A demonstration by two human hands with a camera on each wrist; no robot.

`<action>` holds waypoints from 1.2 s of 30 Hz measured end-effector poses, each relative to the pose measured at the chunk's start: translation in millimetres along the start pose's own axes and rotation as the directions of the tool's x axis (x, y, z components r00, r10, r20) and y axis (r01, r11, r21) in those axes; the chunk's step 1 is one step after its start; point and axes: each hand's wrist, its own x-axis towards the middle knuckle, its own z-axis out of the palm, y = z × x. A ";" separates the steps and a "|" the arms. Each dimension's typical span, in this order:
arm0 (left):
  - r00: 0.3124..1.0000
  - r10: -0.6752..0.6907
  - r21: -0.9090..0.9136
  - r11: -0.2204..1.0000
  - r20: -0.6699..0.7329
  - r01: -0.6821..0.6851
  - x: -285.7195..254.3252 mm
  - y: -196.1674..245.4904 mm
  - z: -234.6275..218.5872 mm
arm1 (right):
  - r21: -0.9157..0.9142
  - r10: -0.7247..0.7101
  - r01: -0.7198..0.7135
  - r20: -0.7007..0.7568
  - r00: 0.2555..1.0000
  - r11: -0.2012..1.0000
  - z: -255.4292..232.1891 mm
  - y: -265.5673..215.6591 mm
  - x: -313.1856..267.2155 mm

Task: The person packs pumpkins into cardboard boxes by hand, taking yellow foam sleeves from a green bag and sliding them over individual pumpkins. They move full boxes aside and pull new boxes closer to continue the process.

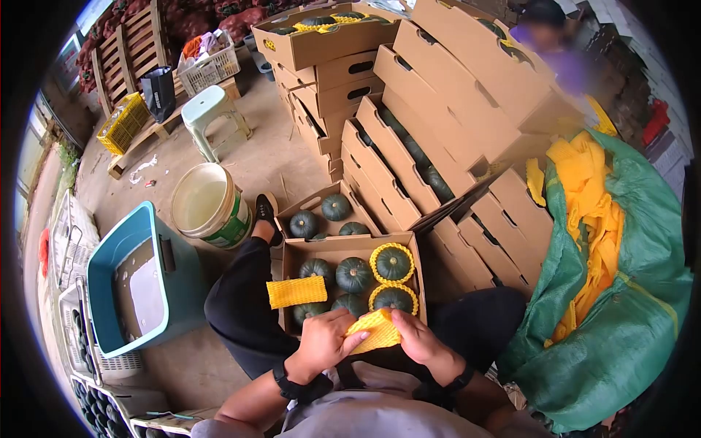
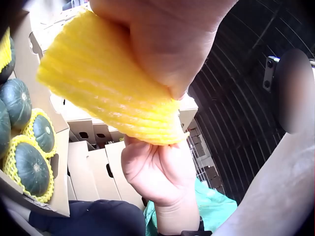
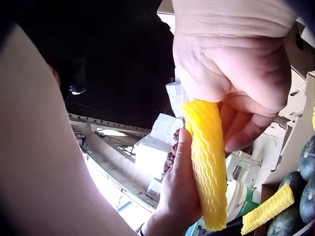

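Note:
A yellow foam net sleeve (image 1: 376, 332) is stretched between both hands above the near edge of the open box (image 1: 292, 252). My left hand (image 1: 325, 339) grips its left end, thumb along the near face. At the other end my right hand (image 1: 420, 337) pinches the sleeve, seen also in the left wrist view as a hand (image 2: 160, 169) below the foam. Another flat yellow sleeve (image 1: 297, 292) lies over the box's left side. Inside are several dark green squashes (image 1: 353, 275); two at the right, one a netted squash (image 1: 393, 263), wear yellow nets.
Beyond the box stands another box with squashes (image 1: 336, 207). Stacked cartons (image 1: 438, 109) rise behind and to the right. A green sack (image 1: 621, 328) holding yellow nets is at the right. At the left are a white bucket (image 1: 201, 201), a blue tub (image 1: 175, 292) and a stool (image 1: 208, 109).

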 end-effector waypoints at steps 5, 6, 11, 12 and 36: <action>0.999 -0.030 0.098 0.995 0.041 0.026 -1.1 -6.9 -9.5 | -0.249 0.112 -0.106 0.010 0.994 0.963 -16.3 -5.0 0.7; 0.990 0.090 0.084 0.992 0.106 -0.099 3.9 -5.5 -13.9 | -0.481 0.184 -0.057 0.221 0.958 0.875 -23.8 -13.5 4.6; 0.914 0.140 0.450 0.891 -0.381 0.051 15.3 42.2 0.8 | -0.277 -0.373 0.311 -0.212 0.903 0.909 2.4 -4.1 27.6; 0.923 0.102 0.290 0.957 -0.370 0.011 16.2 41.4 8.7 | -0.333 -0.532 0.427 -0.364 0.764 0.841 7.6 -5.8 33.4; 0.833 -0.217 -0.746 0.372 0.509 0.552 1.0 -59.5 26.9 | 0.089 0.135 -0.142 0.081 0.988 0.986 -23.6 61.0 30.8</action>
